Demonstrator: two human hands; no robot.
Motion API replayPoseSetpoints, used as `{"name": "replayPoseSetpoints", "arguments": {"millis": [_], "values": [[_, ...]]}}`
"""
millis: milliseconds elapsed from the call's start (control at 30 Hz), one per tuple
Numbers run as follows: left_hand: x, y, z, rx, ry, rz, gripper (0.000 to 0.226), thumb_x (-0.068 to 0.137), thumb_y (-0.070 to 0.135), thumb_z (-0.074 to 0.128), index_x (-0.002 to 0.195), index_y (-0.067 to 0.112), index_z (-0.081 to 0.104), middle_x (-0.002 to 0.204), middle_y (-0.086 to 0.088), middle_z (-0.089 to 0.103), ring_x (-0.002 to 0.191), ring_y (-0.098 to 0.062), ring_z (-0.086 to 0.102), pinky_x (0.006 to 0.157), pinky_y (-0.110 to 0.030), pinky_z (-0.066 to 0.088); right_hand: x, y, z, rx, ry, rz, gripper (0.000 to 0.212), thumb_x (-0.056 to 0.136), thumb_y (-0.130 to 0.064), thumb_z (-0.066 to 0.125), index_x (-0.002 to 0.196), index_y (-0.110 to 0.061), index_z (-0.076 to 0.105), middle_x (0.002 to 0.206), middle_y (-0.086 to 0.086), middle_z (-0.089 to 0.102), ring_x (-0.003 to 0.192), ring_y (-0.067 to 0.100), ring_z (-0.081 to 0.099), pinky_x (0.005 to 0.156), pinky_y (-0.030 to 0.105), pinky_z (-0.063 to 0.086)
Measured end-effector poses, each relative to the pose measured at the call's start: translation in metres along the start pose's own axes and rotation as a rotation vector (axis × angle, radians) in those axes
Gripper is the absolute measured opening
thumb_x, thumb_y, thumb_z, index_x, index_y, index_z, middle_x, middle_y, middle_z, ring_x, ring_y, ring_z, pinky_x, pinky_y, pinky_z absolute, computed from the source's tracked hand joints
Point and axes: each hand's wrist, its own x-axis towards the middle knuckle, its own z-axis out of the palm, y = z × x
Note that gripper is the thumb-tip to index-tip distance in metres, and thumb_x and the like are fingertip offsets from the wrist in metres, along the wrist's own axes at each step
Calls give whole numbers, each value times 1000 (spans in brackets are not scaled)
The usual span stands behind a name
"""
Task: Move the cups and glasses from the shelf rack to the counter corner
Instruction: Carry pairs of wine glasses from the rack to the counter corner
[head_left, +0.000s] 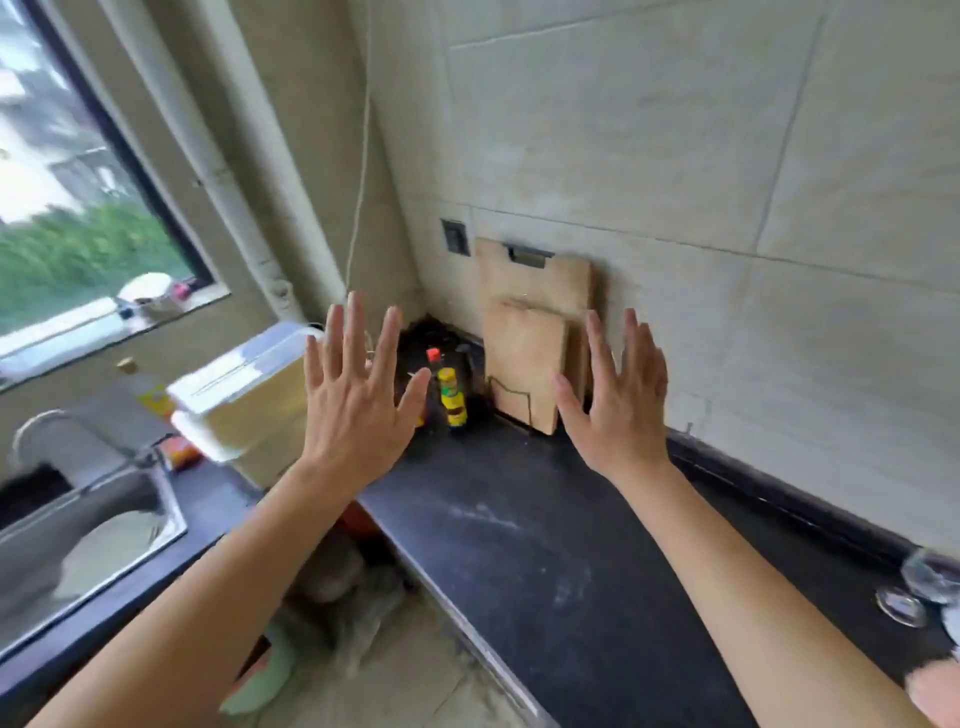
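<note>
Both the left hand (353, 400) and right hand (621, 410) hover spread and empty over the tabletop's (519, 545) far corner, while the glasses (930, 577) sit at its right edge, nearer the right grip.

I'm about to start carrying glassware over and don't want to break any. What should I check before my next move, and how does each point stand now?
1. Left hand free: ok, open with fingers spread, holding nothing.
2. Right hand free: ok, open and empty.
3. Room on the dark counter short of the corner: ok, a bare stretch.
4. Corner itself: not ok, sauce bottles stand there and cutting boards lean on the wall.
5. Shelf rack located: cannot tell, not in view.
6. Glasses at the right edge: cannot tell how stably they sit, blurred and cropped.
</note>
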Motion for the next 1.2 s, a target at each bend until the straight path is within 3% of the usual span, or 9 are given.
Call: {"name": "replayPoseSetpoints", "arguments": {"millis": [100,333,633,767,900,1200], "values": [[-62,-88,-53,113,55,-144,68,99,51,39,155,15,30,165,-21,13,151,-41,11,117,-64,14,-10,-99,44,105,-67,-171,75,99,-59,41,162,-23,25,168,23,16,154,44,16,123,60,15],[-232,-256,-167,303,112,-483,71,96,55,37,155,15,28,165,-20,11,151,-41,10,116,-66,14,-67,-333,133,297,-175,-517,76,98,-57,47,162,-24,22,168,22,16,153,46,18,121,63,18],[-454,-452,-320,531,99,-848,76,96,59,28,159,18,17,167,-13,-2,154,-31,-4,119,-64,7,-227,-671,235,521,-353,-822,80,95,-61,45,163,-27,20,170,18,11,155,42,15,122,60,14],[-521,-505,-370,583,109,-944,75,96,58,28,159,19,15,167,-14,-2,154,-31,-3,120,-61,6,-294,-772,260,586,-418,-940,81,95,-57,52,162,-24,23,169,20,14,154,42,17,122,61,17],[-567,-552,-402,628,127,-1010,76,96,59,24,159,18,16,167,-14,-1,154,-29,-3,121,-57,4,-336,-855,286,625,-463,-1040,81,95,-60,48,163,-25,21,170,18,11,155,41,14,124,59,15],[-625,-708,-419,661,119,-1092,76,95,60,24,159,20,15,167,-12,-3,154,-28,-6,122,-54,1,-388,-1011,382,701,-511,-1129,82,95,-59,50,164,-27,16,170,17,10,155,39,15,123,57,15]]}}
